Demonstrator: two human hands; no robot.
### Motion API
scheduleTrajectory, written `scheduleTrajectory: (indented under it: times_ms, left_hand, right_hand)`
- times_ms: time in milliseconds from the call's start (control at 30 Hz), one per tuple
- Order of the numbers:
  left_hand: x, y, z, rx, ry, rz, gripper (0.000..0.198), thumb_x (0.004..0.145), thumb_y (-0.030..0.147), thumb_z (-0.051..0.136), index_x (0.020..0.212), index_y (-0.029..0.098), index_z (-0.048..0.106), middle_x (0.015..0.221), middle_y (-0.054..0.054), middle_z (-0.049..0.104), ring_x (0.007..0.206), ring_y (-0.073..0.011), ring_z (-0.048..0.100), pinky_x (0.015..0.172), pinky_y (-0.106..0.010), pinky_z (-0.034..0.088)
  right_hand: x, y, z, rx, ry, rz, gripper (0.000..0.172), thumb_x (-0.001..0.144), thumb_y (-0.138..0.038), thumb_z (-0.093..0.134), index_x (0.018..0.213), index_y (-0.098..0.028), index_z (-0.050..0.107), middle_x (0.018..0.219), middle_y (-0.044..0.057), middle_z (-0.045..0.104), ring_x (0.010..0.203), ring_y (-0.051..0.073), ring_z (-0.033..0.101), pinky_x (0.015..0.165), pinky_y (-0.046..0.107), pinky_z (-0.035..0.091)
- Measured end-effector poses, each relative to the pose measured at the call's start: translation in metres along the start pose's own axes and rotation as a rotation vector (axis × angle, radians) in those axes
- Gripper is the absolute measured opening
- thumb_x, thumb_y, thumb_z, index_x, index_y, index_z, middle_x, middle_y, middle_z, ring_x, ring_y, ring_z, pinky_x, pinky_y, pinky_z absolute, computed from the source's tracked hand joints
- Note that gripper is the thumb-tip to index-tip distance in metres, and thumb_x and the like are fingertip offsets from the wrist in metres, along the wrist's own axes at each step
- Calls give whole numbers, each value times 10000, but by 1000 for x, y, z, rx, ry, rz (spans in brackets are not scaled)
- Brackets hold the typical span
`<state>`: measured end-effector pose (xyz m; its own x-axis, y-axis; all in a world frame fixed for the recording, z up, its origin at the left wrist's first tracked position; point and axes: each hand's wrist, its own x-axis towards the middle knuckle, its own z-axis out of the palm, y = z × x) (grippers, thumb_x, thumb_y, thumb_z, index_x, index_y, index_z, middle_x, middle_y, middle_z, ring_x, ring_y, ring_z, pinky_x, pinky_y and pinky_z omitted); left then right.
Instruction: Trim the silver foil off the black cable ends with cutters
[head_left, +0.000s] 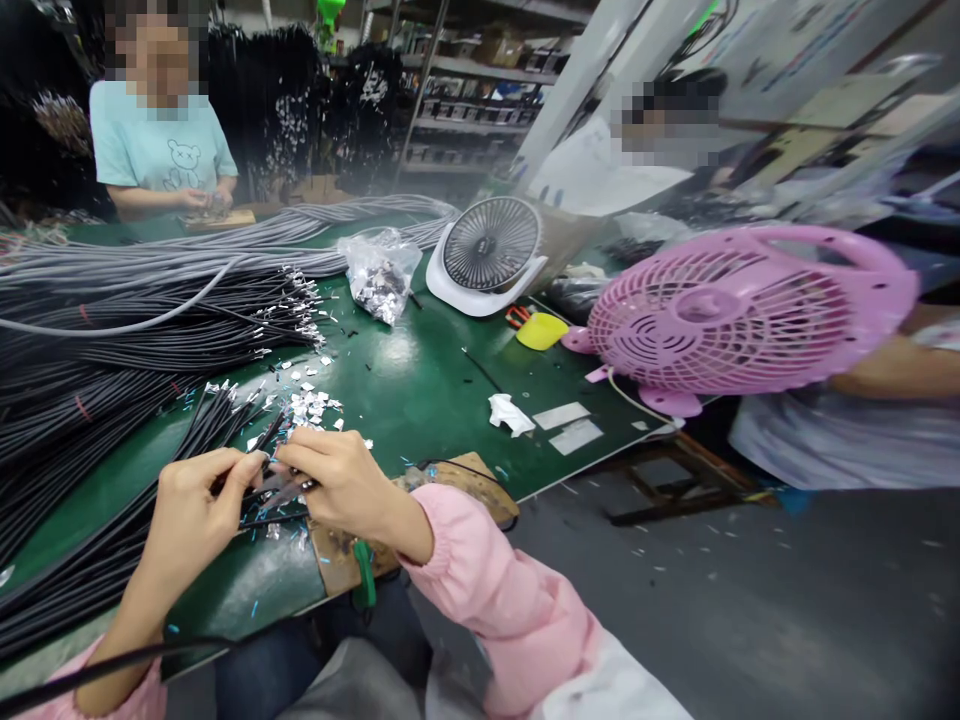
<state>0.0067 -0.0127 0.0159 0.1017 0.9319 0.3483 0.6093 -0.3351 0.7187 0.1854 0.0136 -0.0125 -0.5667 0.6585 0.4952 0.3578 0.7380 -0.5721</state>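
At tabletop's near edge, left to right:
Cable bundles (112,330): black, piled across green tabletop (420,380).
Left hand (191,505): fingers pinched on a black cable (225,420).
Right hand (341,480): fingers closed on the cable's end, touching left hand.
Foil scraps (307,405): just behind hands.
White fan (491,250), pink fan (720,310): far right.

Green bench (420,385) carries black cable bundles (112,350) along its left edge, scattered foil scraps (307,405), white fan (491,250), pink fan (720,315) at right edge.
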Motion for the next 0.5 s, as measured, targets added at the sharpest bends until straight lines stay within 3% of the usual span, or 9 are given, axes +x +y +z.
scheduleTrajectory:
  times_ms: [100, 200, 367, 500]
  left_hand:
    - [3, -2, -10, -95, -139, 20, 401, 826, 367, 552, 454, 227, 612, 408, 29, 532, 369, -97, 436, 393, -225, 328]
    - [5, -3, -17, -184, -220, 38, 417, 807, 428, 600, 441, 231, 635, 417, 8, 549, 385, -111, 474, 396, -230, 362]
    - [5, -2, -14, -221, -123, 21, 230, 757, 318, 674, 545, 231, 705, 476, 7, 597, 430, -108, 509, 418, -215, 372]
    - [4, 0, -11, -258, -131, 16, 304, 750, 371, 689, 491, 218, 643, 450, 13, 557, 422, -107, 475, 409, -221, 360]
  right_hand:
    - [4, -8, -4, 498, -44, 31, 303, 961, -280, 530, 684, -183, 611, 672, 12, 575, 638, 124, 536, 599, 243, 417]
    - [9, -16, -3, 889, -131, 224, 378, 873, -462, 647, 626, -182, 587, 611, -10, 568, 586, 113, 528, 566, 238, 424]
    - [13, -19, 6, 1061, 45, 588, 385, 679, -407, 753, 527, -181, 481, 477, -72, 400, 458, 60, 356, 465, 212, 305]
    - [9, -15, 12, 1202, 41, 679, 314, 629, -348, 710, 511, -184, 470, 444, -80, 378, 411, 50, 311, 418, 206, 239]
